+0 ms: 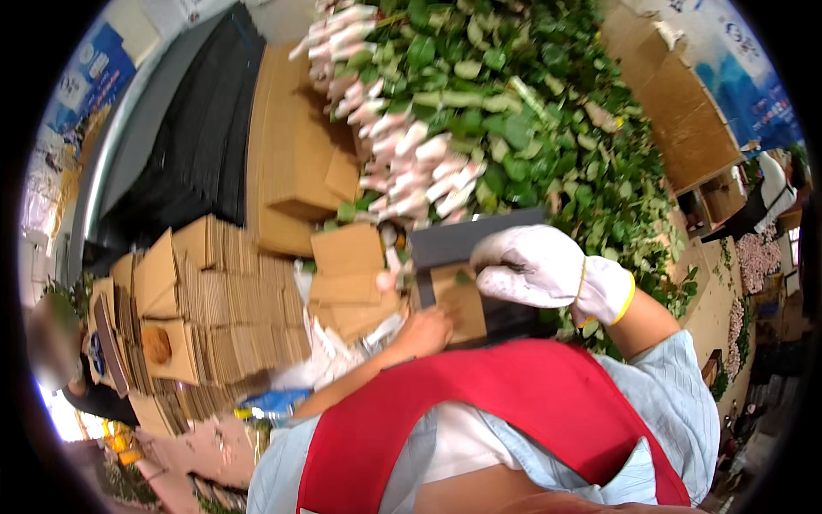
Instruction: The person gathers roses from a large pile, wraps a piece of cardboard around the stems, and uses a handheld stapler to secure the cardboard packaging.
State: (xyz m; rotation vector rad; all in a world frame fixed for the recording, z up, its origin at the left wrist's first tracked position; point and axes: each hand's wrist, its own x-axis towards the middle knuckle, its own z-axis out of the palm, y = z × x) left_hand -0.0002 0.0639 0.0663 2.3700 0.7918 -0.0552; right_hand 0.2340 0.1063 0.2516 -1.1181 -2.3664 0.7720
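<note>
My left hand (425, 331) is bare and reaches to a small brown cardboard piece (461, 301), its fingers closed at the left edge. That piece lies over a dark grey board (479, 236) in front of my chest. My right hand (544, 267) wears a white glove with a yellow cuff edge and hovers over the right side of the dark board. Its fingers are curled together; what they hold, if anything, is hidden. Just beyond both hands lie many long leafy stems (531, 128), their pale pink-white wrapped heads (419, 167) pointing left.
Stacked cardboard pieces (244, 308) stand at my left, with a round brown object (157, 344) on them. Loose cardboard (347, 265) and white wrappings (330, 351) lie near my left forearm. Black sheets (184, 128) are piled at far left. Another person (90, 390) is at the left edge.
</note>
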